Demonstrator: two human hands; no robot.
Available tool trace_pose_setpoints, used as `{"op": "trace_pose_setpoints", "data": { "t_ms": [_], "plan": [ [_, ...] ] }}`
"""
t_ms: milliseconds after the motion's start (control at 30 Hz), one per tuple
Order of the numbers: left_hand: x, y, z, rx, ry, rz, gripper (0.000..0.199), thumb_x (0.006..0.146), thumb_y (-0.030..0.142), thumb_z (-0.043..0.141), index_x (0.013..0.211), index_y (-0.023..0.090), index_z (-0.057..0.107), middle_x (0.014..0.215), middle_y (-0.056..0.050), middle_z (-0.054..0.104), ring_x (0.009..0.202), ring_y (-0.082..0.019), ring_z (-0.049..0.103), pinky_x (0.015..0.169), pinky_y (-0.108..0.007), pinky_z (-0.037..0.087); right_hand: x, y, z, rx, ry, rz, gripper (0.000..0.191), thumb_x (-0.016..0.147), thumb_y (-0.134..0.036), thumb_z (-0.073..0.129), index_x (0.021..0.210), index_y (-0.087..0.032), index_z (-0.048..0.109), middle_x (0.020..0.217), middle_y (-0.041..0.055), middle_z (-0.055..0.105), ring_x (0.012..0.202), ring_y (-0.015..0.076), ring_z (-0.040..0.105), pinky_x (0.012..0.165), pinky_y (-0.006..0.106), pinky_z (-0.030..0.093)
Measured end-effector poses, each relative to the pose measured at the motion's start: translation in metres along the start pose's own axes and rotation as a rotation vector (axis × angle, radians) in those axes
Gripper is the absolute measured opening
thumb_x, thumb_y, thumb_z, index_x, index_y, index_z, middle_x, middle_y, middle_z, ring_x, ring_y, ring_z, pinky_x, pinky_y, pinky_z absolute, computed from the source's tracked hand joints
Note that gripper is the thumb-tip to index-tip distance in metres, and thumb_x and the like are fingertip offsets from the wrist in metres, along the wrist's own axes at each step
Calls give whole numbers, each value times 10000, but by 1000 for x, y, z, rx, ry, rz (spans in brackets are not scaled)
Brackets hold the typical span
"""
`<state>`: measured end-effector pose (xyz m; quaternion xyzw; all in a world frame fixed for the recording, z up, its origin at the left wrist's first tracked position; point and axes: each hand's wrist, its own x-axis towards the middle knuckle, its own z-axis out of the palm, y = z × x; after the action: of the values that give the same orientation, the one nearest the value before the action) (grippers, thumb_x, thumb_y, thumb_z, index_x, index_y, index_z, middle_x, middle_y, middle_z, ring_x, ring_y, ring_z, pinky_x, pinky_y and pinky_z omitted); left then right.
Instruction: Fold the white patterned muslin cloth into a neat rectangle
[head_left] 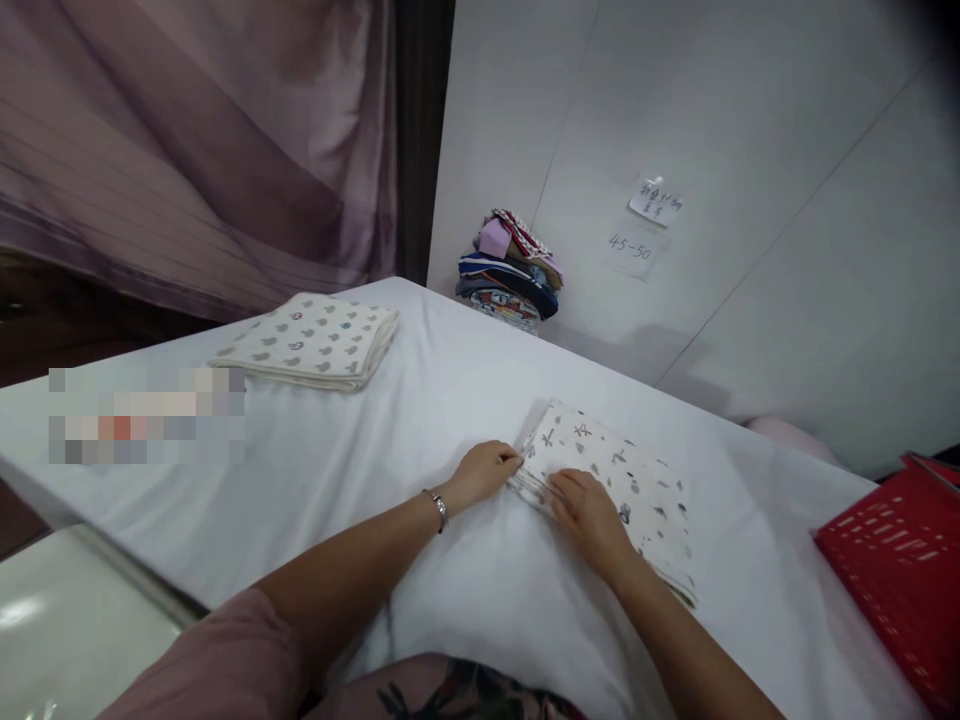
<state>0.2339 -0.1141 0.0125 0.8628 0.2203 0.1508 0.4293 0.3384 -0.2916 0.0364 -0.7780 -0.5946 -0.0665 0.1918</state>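
Note:
A cream cloth (pixel 645 480) with small grey motifs lies folded in layers on the white-covered table, before my body. At its left corner, my left hand (pixel 487 470) pinches the layered edge between thumb and fingers. My right hand (pixel 592 520) rests over the near edge, its fingers bent around the layers close to that corner. A second folded cloth (pixel 315 340), cream with rows of grey shapes, lies farther off to the left, apart from both hands.
A white sheet (pixel 442 370) covers the table. Folded clothes (pixel 510 270) are stacked beyond its far edge by the wall. A red bag or basket with slits (pixel 900 570) stands at the right. Paper notes (pixel 637 230) hang on the wall. A blurred-out patch covers something at left.

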Motion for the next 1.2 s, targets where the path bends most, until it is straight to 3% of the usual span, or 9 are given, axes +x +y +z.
{"op": "trace_pose_setpoints", "data": {
  "t_ms": [167,400,667,800,1033,1200],
  "plan": [
    [-1,-2,-2,59,-45,13,291,808,385,456,798,189,670,821,-22,672,750,-171,581,620,-255,393,31,-14,17,-26,-36,49,207,861,-312,503,987,-187,610,933,94,608,909,235,539,793,358,444],
    [1,-4,-2,54,-57,-23,289,798,403,469,764,187,659,776,-13,665,720,-161,576,574,-241,369,31,-9,21,230,-27,120,225,894,-283,435,992,-224,629,905,50,608,876,182,553,776,301,439],
    [-1,0,-4,49,-70,-44,290,791,410,465,730,190,644,724,-6,645,682,-153,562,557,-238,360,32,-5,21,452,40,226,259,876,-316,429,803,-209,654,798,38,620,757,176,570,677,289,442],
    [-1,-1,-4,27,-86,-50,295,782,415,457,733,191,642,731,-4,640,688,-153,555,564,-237,367,28,-10,23,417,122,217,271,896,-315,398,832,-205,638,828,48,618,795,179,562,709,294,440],
    [0,-3,-2,38,-74,-61,264,777,404,474,730,203,638,742,6,647,692,-152,557,561,-239,367,25,-18,29,116,17,129,196,848,-315,506,984,-215,606,954,70,596,898,222,527,785,344,419],
    [2,-3,-4,22,-90,-62,264,785,382,457,731,204,645,743,6,651,687,-149,559,571,-238,369,26,-19,28,251,64,203,196,882,-324,444,885,-212,604,863,49,598,833,193,532,750,310,409]
  ]
}}
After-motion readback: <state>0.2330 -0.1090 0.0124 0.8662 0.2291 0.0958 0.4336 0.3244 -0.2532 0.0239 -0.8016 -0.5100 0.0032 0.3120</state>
